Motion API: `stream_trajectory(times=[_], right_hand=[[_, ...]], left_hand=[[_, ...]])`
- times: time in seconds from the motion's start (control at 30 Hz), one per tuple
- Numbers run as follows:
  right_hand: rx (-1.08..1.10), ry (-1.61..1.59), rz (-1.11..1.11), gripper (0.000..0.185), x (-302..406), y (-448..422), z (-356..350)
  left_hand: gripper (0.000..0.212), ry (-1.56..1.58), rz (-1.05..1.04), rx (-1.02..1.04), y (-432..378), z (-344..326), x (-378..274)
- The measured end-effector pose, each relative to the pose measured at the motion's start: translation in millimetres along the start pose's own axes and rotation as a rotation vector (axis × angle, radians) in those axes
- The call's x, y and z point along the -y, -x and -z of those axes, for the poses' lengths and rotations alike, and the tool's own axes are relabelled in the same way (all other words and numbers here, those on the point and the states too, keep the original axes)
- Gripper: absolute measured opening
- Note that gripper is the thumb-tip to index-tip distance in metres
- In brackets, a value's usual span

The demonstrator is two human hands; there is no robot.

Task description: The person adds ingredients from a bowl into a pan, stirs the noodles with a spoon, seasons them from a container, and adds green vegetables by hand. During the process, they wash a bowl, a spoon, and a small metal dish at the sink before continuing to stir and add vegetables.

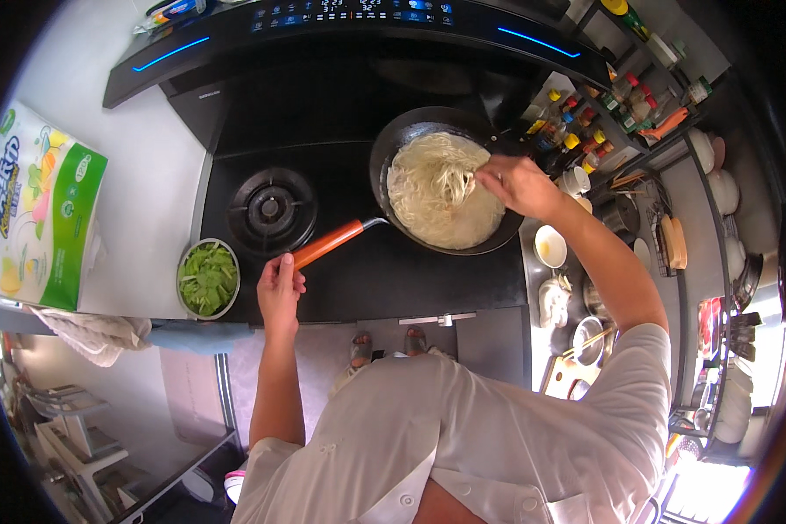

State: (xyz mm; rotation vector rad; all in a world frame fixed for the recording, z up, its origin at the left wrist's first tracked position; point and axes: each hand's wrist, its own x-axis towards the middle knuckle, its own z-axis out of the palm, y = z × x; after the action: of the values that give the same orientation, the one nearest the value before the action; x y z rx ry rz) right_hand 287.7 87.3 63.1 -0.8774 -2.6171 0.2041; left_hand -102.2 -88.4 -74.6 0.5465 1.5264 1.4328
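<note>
A dark wok (381,171) on the right side of the stove holds pale noodles (426,209) in cloudy, whitish liquid. Its orange-brown wooden handle (327,245) points down and left, and my left hand (280,283) grips the end. Over the wok's right side is my right hand (514,185), fingers drawn together beside a raised clump of noodles (457,175). Whether it holds a thin utensil or the strands themselves cannot be told. A bowl of chopped green leaves (208,278) sits left of my left hand.
A bare gas burner (270,207) lies left of the wok. Sauce bottles (570,140), a white bowl holding a little yellow content (550,247), and a pot with chopsticks (588,340) stand to the right. The range hood (354,33) spans the top; kitchen-towel packaging (39,209) is at far left.
</note>
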Motion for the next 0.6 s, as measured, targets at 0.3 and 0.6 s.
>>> stream_trajectory(times=[0.3, 0.6], right_hand=[[-0.002, 0.224, 0.191, 0.011, -20, 18, -27], [-0.315, -0.146, -0.344, 0.025, -26, 50, -69]], left_hand=[[0.031, -0.04, -0.056, 0.026, -1, 1, 9], [0.031, -0.045, -0.056, 0.014, 0, 2, 7]])
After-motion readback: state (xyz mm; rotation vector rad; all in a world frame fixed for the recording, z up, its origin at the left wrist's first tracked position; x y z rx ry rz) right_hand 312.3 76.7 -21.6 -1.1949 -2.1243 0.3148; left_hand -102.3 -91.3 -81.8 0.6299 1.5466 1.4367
